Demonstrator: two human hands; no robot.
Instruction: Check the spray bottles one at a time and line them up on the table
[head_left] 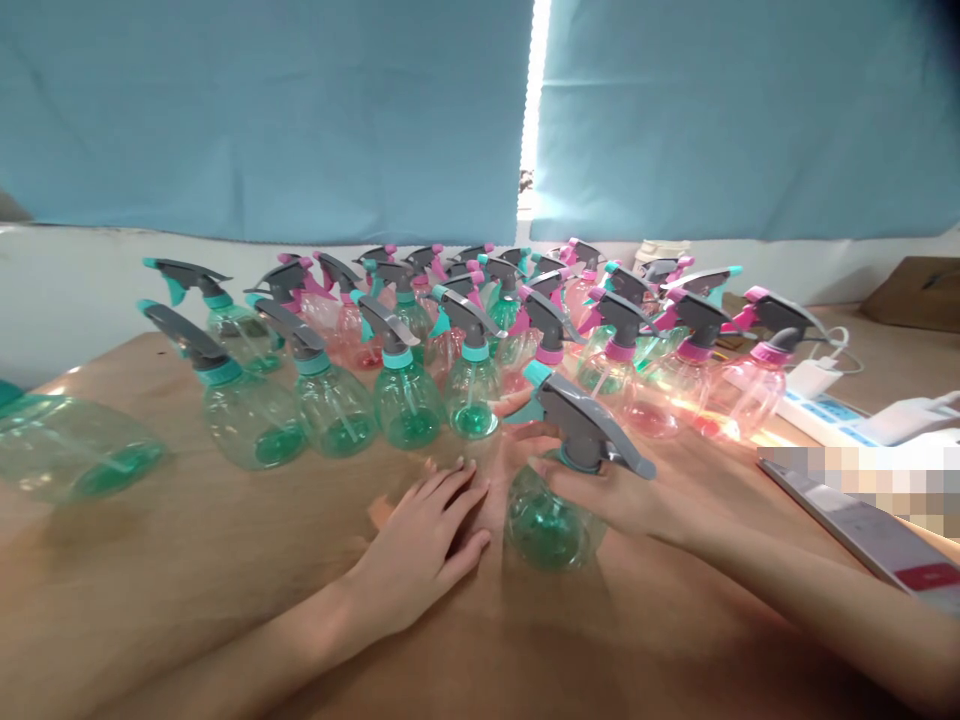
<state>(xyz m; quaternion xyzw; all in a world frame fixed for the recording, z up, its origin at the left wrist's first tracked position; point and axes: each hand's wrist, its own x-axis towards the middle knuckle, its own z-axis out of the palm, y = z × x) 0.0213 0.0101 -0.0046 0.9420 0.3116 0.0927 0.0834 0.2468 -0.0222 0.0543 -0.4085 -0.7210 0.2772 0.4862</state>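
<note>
My right hand [611,495] is closed around the neck of a green spray bottle [546,535] with a grey and teal trigger head. The bottle stands upright on the wooden table [247,600], its nozzle pointing up and left. Left of it, my left hand [427,530] lies low over the table with fingers stretched out, holding nothing. Just beyond both hands stands another green spray bottle [474,395]. Beside that one, a row of similar green bottles [409,405] runs leftward. Part of my right hand is hidden behind the held bottle.
Pink spray bottles [746,395] stand at the right, with several more bottles crowded behind. One green bottle [82,445] is at the far left. A phone [847,520] and a power strip [821,415] lie on the right. Blue curtains [262,120] hang at the back.
</note>
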